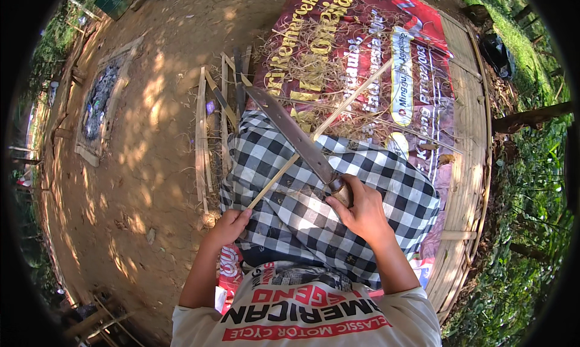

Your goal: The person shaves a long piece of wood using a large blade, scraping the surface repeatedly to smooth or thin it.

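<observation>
Both hands sit over my checkered cloth (338, 220) on the lap. R hand (361, 213) clenched on the knife (296, 138) handle, blade laid across a bamboo strip (320, 128). L hand (228, 226) pinches the strip's near end; strip runs out over the red banner (423, 51).

1. An outdoor rural work spot, out in the open under trees: dappled sunlight falls on a bare dirt yard (151, 135)
2. A raised woven bamboo platform (468, 141) serves as the work floor, with a printed banner (374, 51) spread over it
3. Split bamboo strips (208, 123) and dry shavings (314, 57) lie about
4. Green undergrowth (531, 184) borders it
</observation>
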`<state>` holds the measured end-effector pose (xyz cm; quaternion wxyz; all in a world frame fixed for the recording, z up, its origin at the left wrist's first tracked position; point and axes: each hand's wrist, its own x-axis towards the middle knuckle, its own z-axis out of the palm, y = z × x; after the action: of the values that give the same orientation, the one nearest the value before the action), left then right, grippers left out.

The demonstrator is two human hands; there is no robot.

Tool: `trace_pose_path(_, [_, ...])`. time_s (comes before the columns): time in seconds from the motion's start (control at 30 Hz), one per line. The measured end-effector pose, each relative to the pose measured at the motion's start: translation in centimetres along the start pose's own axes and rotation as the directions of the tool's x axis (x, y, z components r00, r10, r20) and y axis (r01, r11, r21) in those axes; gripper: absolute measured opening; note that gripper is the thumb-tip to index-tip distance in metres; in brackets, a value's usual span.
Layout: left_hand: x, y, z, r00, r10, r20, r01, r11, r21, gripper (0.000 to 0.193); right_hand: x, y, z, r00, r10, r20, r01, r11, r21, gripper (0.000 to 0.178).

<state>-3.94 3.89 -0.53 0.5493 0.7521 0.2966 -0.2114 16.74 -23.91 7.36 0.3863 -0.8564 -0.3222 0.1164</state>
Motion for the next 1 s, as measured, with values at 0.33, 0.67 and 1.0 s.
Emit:
trace_pose_path(0.33, [1.2,-0.1,0.1,1.000,-0.014,-0.028,0.015,0.999,0.050,0.055,1.6,3.3,4.0,0.929,-0.314,0.199,0.366,0.862,-0.350,0.051])
trace_pose_path(0.67, [0.0,2.2,2.7,0.956,0.082,-0.282,0.017,0.943,0.332,0.055,2.4,2.9,3.6,0.923,-0.271,0.273,0.366,0.838,-0.405,0.053])
trace_pose_path(1.0, [0.2,1.5,2.4,0.951,0.175,-0.254,-0.090,0.945,0.315,0.050,4.1,6.5,1.8,0.894,-0.411,0.180,0.438,0.710,-0.551,0.049])
